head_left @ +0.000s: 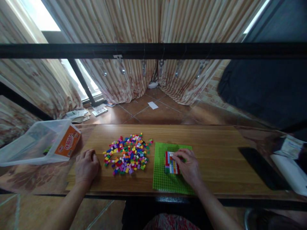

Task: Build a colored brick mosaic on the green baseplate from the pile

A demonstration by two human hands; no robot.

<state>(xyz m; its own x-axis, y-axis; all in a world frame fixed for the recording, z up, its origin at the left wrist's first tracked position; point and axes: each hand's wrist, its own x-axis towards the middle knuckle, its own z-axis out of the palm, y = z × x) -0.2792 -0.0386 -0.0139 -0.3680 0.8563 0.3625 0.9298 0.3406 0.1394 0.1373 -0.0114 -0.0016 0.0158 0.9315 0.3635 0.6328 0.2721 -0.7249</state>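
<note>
My left hand (86, 166) rests on the wooden board with its fingers curled in, left of a loose pile of toy building bricks (129, 151) in many colours. My right hand (188, 164) is over the right side of a small brick build (170, 166) in red, white, blue and orange rows. Its thumb and forefinger are pinched together at the build's top, and whatever lies between them is hidden. The build stands on a green studded baseplate (159, 182). My right hand covers part of both.
A clear plastic bin (31, 143) with an orange label lies at the far left. At the right are a black flat object (263, 167) and white papers (291, 174). A dark metal bar (153, 51) crosses beyond the wooden board (216, 143), before the curtains.
</note>
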